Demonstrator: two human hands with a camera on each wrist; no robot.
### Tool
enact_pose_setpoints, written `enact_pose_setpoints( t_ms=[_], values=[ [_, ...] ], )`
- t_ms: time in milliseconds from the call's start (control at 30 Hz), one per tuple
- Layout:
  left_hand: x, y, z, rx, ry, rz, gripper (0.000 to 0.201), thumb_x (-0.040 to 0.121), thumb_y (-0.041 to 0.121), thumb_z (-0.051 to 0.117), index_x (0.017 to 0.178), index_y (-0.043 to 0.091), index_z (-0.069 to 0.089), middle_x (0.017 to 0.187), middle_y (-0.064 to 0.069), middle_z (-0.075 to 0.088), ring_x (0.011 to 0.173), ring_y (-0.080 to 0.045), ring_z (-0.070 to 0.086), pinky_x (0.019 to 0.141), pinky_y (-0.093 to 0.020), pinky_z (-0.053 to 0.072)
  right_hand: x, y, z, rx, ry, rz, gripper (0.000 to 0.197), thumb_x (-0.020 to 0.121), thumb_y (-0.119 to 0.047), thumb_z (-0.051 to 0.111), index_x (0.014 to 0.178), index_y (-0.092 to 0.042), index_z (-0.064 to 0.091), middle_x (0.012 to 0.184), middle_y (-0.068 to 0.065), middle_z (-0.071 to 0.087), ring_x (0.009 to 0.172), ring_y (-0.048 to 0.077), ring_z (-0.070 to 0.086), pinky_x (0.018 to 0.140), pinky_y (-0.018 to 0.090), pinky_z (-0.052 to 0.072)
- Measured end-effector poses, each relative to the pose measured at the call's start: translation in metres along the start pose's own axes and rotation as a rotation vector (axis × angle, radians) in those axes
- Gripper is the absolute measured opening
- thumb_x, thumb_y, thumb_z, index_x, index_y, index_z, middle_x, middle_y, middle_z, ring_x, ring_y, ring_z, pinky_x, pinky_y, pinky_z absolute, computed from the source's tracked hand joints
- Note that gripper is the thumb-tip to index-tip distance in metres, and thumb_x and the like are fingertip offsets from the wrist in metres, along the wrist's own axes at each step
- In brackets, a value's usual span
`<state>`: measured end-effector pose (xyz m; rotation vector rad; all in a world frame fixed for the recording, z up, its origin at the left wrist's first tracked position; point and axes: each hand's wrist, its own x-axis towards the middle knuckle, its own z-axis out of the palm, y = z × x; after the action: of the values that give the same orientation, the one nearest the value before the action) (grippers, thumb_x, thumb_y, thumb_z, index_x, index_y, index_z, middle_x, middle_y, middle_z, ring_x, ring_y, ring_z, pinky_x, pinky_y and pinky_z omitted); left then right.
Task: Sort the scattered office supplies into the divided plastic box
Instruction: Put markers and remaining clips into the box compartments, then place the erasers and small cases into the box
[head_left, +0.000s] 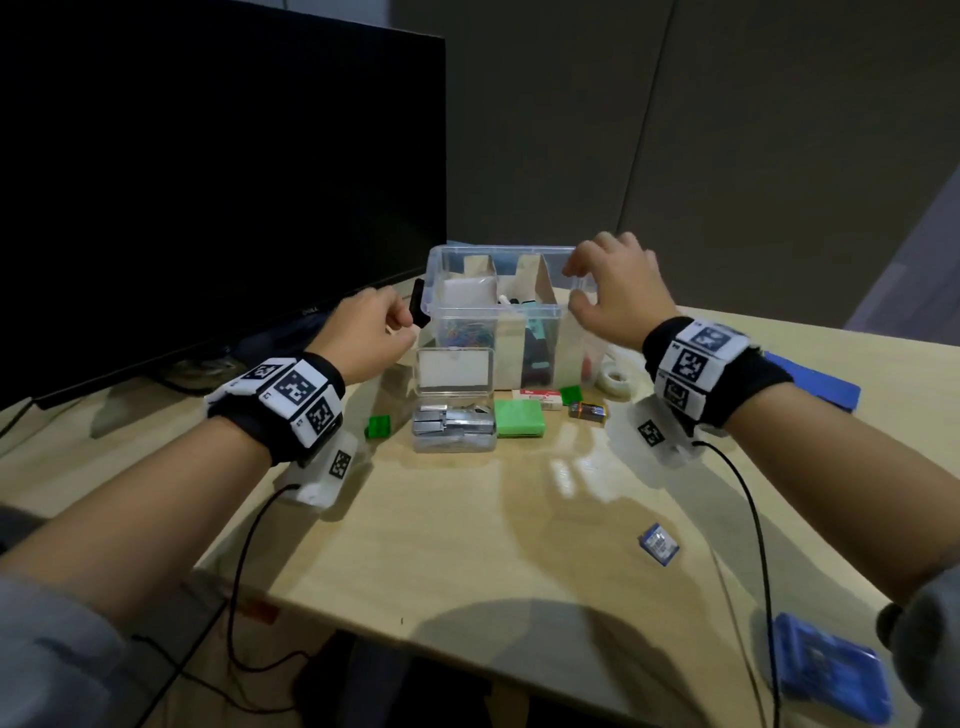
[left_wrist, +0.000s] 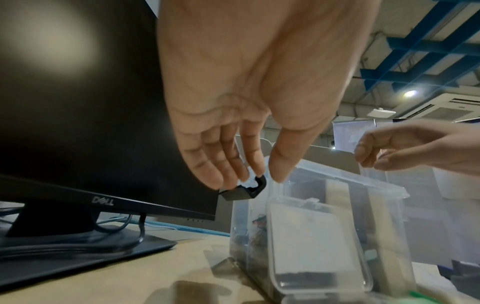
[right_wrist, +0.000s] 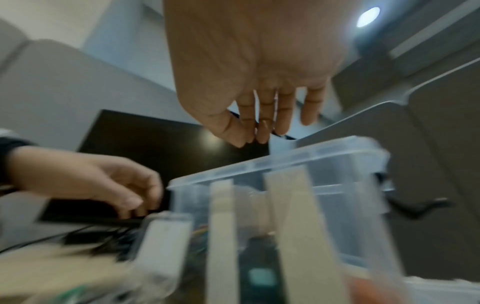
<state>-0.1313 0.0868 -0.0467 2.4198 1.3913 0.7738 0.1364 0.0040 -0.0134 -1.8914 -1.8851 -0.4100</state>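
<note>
The clear divided box (head_left: 530, 312) stands at the back of the desk, with cardboard dividers (head_left: 537, 275) inside. Colourful clips (head_left: 465, 332) lie in its left compartment and dark markers (head_left: 535, 353) in the middle one. My left hand (head_left: 402, 319) pinches the black latch (left_wrist: 244, 190) at the box's left end. My right hand (head_left: 574, 286) hovers over the right rim with thumb and fingers loosely curved and nothing between them. On the desk in front lie a clear staple case (head_left: 453, 415), a green box (head_left: 519, 418), a green cube (head_left: 378, 427) and a battery (head_left: 587, 411).
A dark monitor (head_left: 208, 182) stands close to the box on the left. A tape roll (head_left: 615, 379) and a blue lid (head_left: 810, 384) lie to the right. A small blue packet (head_left: 660, 543) and a blue case (head_left: 826, 680) sit near the front right edge.
</note>
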Motion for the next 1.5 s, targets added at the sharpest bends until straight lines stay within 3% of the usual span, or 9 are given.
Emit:
enact_pose_setpoints(
  t_ms=[100, 200, 267, 467, 600, 733, 833, 1100, 1500],
  values=[
    [-0.008, -0.005, 0.001, 0.053, -0.194, -0.044, 0.040, 0.091, 0.020, 0.062, 0.130, 0.016, 0.053, 0.127, -0.003, 0.056, 0.104, -0.016, 0.056, 0.087, -0.029, 0.047, -0.010, -0.025, 0.006, 0.069, -0.032, -0.247, 0.010, 0.083, -0.014, 0.054, 0.091, -0.014, 0.059, 0.090, 0.001, 0.057, 0.086, 0.020, 0.050, 0.076, 0.032, 0.042],
    [-0.014, -0.004, 0.004, 0.082, -0.324, -0.025, 0.057, 0.092, 0.022, 0.061, 0.144, 0.019, 0.039, 0.141, 0.000, 0.049, 0.120, -0.018, 0.052, 0.097, -0.029, 0.042, -0.020, -0.049, 0.018, -0.046, -0.321, -0.299, 0.013, 0.088, -0.019, 0.049, 0.094, -0.017, 0.059, 0.089, 0.000, 0.061, 0.078, 0.019, 0.056, 0.063, 0.028, 0.046],
    [-0.017, -0.002, 0.006, 0.077, -0.344, -0.006, 0.050, 0.091, 0.024, 0.063, 0.138, 0.020, 0.045, 0.135, 0.001, 0.052, 0.118, -0.017, 0.052, 0.092, -0.027, 0.042, -0.023, -0.059, 0.028, -0.213, -0.406, -0.248, 0.014, 0.089, -0.023, 0.050, 0.098, -0.019, 0.060, 0.096, -0.001, 0.061, 0.083, 0.018, 0.058, 0.056, 0.025, 0.042],
    [-0.023, -0.003, 0.011, 0.023, -0.285, 0.062, 0.011, 0.090, 0.030, 0.065, 0.092, 0.024, 0.056, 0.097, 0.002, 0.063, 0.083, -0.012, 0.056, 0.070, -0.025, 0.043, -0.012, -0.055, 0.037, -0.370, -0.067, -0.168, 0.041, 0.078, -0.011, 0.066, 0.116, -0.015, 0.050, 0.114, 0.008, 0.051, 0.102, 0.029, 0.048, 0.080, 0.042, 0.042],
    [-0.028, -0.002, 0.008, 0.046, -0.236, 0.094, 0.005, 0.091, 0.020, 0.063, 0.088, 0.017, 0.061, 0.089, 0.000, 0.064, 0.077, -0.014, 0.058, 0.065, -0.025, 0.043, 0.001, -0.043, 0.034, -0.314, -0.120, -0.059, 0.035, 0.086, -0.012, 0.060, 0.119, -0.016, 0.047, 0.116, 0.007, 0.052, 0.106, 0.029, 0.052, 0.083, 0.043, 0.041],
    [-0.030, -0.002, 0.002, 0.101, -0.230, 0.117, 0.011, 0.090, 0.014, 0.061, 0.079, 0.016, 0.059, 0.082, -0.001, 0.063, 0.077, -0.018, 0.059, 0.062, -0.024, 0.044, 0.014, -0.025, 0.029, -0.304, -0.193, -0.032, 0.010, 0.091, -0.008, 0.054, 0.098, -0.010, 0.060, 0.102, 0.008, 0.063, 0.086, 0.028, 0.061, 0.075, 0.037, 0.052],
    [-0.032, -0.003, -0.004, 0.118, -0.277, 0.127, 0.016, 0.087, 0.012, 0.065, 0.073, 0.018, 0.059, 0.077, 0.001, 0.063, 0.076, -0.017, 0.059, 0.059, -0.022, 0.042, 0.023, -0.021, 0.026, -0.292, -0.228, -0.004, 0.009, 0.091, -0.009, 0.056, 0.093, -0.011, 0.064, 0.100, 0.008, 0.066, 0.088, 0.027, 0.063, 0.073, 0.032, 0.050],
    [-0.039, -0.003, -0.008, 0.169, -0.394, 0.131, 0.015, 0.077, 0.012, 0.076, 0.075, 0.016, 0.061, 0.082, 0.003, 0.065, 0.081, -0.016, 0.063, 0.075, -0.036, 0.054, 0.035, -0.037, 0.039, -0.125, -0.223, 0.094, 0.015, 0.091, -0.008, 0.053, 0.090, -0.010, 0.068, 0.094, 0.011, 0.066, 0.088, 0.031, 0.063, 0.078, 0.036, 0.051],
    [-0.045, 0.010, 0.000, 0.229, -0.412, 0.200, 0.024, 0.074, 0.014, 0.079, 0.074, 0.021, 0.056, 0.082, 0.005, 0.063, 0.082, -0.015, 0.062, 0.076, -0.037, 0.053, 0.024, -0.090, 0.047, 0.081, -0.226, -0.112, 0.022, 0.095, -0.020, 0.055, 0.112, -0.008, 0.063, 0.112, 0.010, 0.063, 0.102, 0.027, 0.061, 0.086, 0.032, 0.046]
  ],
)
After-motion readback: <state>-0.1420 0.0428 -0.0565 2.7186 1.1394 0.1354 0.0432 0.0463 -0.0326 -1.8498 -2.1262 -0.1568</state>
